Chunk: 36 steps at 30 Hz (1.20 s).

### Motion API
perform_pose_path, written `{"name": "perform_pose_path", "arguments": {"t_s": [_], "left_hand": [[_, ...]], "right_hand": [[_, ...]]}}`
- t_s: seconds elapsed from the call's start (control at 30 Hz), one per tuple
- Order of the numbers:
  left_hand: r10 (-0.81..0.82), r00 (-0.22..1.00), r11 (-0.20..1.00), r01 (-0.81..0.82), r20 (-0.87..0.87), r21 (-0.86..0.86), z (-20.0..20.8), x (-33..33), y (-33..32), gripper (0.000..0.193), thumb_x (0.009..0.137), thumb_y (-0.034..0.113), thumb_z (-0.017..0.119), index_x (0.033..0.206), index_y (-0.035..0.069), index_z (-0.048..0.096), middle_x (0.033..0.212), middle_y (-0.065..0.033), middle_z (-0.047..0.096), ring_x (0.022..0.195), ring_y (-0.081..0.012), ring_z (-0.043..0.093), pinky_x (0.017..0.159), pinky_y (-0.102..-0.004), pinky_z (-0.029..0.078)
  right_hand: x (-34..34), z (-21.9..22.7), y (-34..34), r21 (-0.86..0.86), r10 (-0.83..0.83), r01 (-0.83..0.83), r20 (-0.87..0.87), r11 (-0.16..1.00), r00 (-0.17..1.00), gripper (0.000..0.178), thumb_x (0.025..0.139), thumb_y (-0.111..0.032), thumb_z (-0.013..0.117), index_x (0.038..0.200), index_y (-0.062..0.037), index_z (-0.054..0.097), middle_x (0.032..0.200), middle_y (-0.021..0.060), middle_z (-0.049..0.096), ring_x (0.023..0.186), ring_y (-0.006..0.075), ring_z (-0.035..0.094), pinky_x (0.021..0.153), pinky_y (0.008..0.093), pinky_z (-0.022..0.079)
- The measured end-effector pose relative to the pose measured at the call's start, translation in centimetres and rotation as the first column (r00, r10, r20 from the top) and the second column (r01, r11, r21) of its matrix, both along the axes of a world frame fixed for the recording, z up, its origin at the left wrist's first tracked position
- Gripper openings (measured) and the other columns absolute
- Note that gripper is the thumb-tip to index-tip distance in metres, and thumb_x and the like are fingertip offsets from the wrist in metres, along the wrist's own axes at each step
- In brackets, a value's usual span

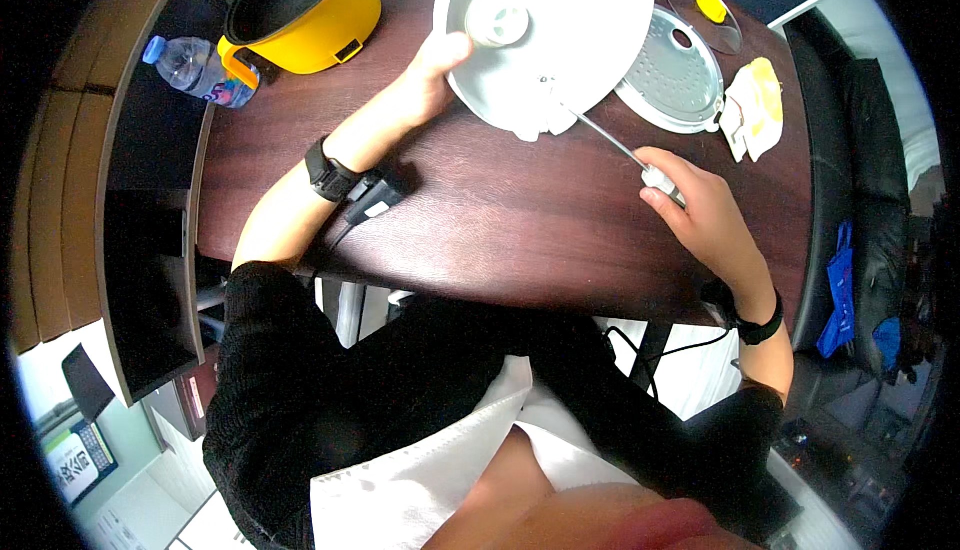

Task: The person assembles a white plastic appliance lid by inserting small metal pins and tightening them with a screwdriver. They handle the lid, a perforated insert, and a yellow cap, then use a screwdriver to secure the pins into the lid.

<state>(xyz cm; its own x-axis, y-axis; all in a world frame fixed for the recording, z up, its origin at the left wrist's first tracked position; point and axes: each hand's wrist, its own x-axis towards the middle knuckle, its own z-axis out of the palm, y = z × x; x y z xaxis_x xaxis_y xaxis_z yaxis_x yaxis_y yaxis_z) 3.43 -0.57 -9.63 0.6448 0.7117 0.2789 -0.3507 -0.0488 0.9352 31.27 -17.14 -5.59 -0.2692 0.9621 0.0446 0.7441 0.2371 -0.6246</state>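
Note:
My left hand (432, 78) grips the left edge of a large white round plastic housing (600, 30), its thumb on the inner face. The housing is tilted up above the table, with a raised round boss and small metal parts inside. In my right hand (705, 212) is a screwdriver (612, 140) with a thin metal shaft and a pale handle. Its shaft points up and left to the lower part of the housing. Glare hides whether the tip sits in a screw.
A yellow pot (335, 25) with a dark inside stands at the back left, beside a plastic bottle (195, 70). To the right lie a grey perforated round plate (675, 75), a glass lid (708, 12) and a white-and-yellow packet (755, 110). A black plug (372, 195) rests under my left forearm.

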Motion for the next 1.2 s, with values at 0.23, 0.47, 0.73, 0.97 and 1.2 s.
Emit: {"name": "perform_pose_path", "arguments": {"t_s": [0.23, 0.47, 0.73, 0.97, 1.2], "left_hand": [[-0.023, 0.999, 0.994, 0.027, -0.043, 0.101, -0.9, 0.1, 1.4, 0.090, 0.078, 0.053, 0.063, 0.141, -0.001, 0.029, 0.134, -0.0169, 0.046, 0.123, -0.0239, 0.045, 0.103, -0.0369, 0.037], [-0.023, 0.996, 0.993, 0.031, -0.081, 0.110, -0.9, 0.2, 1.7, 0.075, 0.082, 0.041, 0.062, 0.136, -0.003, 0.036, 0.128, -0.0150, 0.051, 0.117, -0.0209, 0.049, 0.099, -0.0341, 0.040], [-0.007, 0.994, 0.987, 0.024, -0.106, 0.157, -0.8, -0.3, 2.4, 0.063, 0.078, 0.027, 0.059, 0.131, -0.003, 0.041, 0.121, -0.0137, 0.056, 0.111, -0.0212, 0.055, 0.094, -0.0335, 0.046], [0.128, 0.988, 0.970, -0.107, -0.082, 0.218, -0.7, 0.2, 1.8, 0.064, 0.077, 0.031, 0.055, 0.130, -0.002, 0.042, 0.120, -0.0138, 0.056, 0.109, -0.0231, 0.056, 0.094, -0.0362, 0.044], [0.086, 0.984, 0.986, -0.106, 0.154, 0.127, 0.7, 0.9, 1.6, 0.101, 0.072, 0.059, 0.071, 0.140, -0.004, 0.031, 0.136, -0.0154, 0.046, 0.120, -0.0215, 0.049, 0.103, -0.0351, 0.039]], "right_hand": [[-0.7, 0.6, 0.5, 0.001, -0.082, 0.082, 0.037, 0.997, 0.996, 0.030, 0.086, -0.018, 0.063, 0.113, -0.0048, 0.055, 0.091, 0.0186, 0.065, 0.085, 0.0356, 0.065, 0.072, 0.0387, 0.050], [-1.4, -0.3, 1.6, 0.058, -0.065, 0.064, 0.030, 0.996, 0.997, 0.026, 0.086, -0.015, 0.062, 0.107, -0.0022, 0.056, 0.089, 0.0188, 0.065, 0.082, 0.0352, 0.064, 0.070, 0.0382, 0.050], [-1.9, -1.4, 1.5, 0.059, -0.137, 0.135, 0.031, 0.989, 0.990, 0.026, 0.086, -0.015, 0.062, 0.108, -0.0027, 0.057, 0.092, 0.0192, 0.064, 0.084, 0.0365, 0.064, 0.071, 0.0382, 0.050], [-1.8, -1.9, 0.6, 0.133, -0.136, 0.131, 0.028, 0.982, 0.990, 0.026, 0.086, -0.015, 0.062, 0.109, -0.0015, 0.057, 0.097, 0.0199, 0.064, 0.087, 0.0375, 0.064, 0.072, 0.0395, 0.051], [-2.3, -2.1, 1.1, 0.206, -0.127, 0.094, 0.153, 0.974, 0.980, 0.030, 0.086, -0.016, 0.063, 0.111, -0.0016, 0.054, 0.099, 0.0189, 0.064, 0.085, 0.0371, 0.064, 0.070, 0.0407, 0.051]]}}
